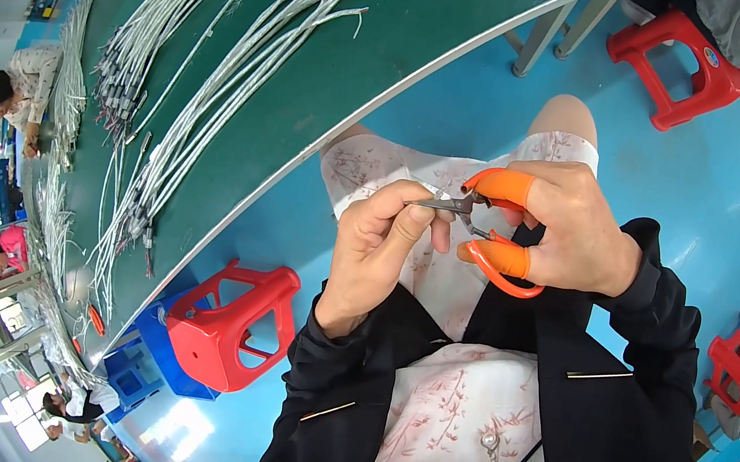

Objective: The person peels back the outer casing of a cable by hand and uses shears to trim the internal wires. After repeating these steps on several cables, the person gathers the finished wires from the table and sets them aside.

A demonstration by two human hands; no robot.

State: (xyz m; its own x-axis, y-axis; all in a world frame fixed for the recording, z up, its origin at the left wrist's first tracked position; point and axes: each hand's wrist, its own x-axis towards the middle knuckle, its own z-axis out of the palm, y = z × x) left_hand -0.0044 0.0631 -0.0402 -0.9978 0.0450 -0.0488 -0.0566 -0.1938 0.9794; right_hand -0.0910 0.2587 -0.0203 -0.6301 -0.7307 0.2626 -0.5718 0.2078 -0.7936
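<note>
Head view: I see both hands up over the lap, well apart from the long green desk (338, 77). Right hand (577, 233) holds small orange-handled scissors (489, 227), thumb and a finger through the loops, w/ orange rubber finger cots on those digits. Scissors' long axis runs approx. horizontal across the pic, metal blades pointing toward my left, handles to the right. Blade tips meet the left hand (381, 253) at its fingertips. Left hand is pinched narrow, thumb against forefinger, on sth small and silvery right at the blades; can't tell what it is, too small. Whether the blades are apart or together I can't tell either.

On the desk, bundles of long white cables (222, 57) w/ dark metal ends lie lengthwise, reaching far up the desk. A red plastic stool (226, 319) stands on the blue floor (728, 166) just beside the desk edge, below-left of my left hand. Another red stool (682, 63) upper right. Other people sit at the far left end.
</note>
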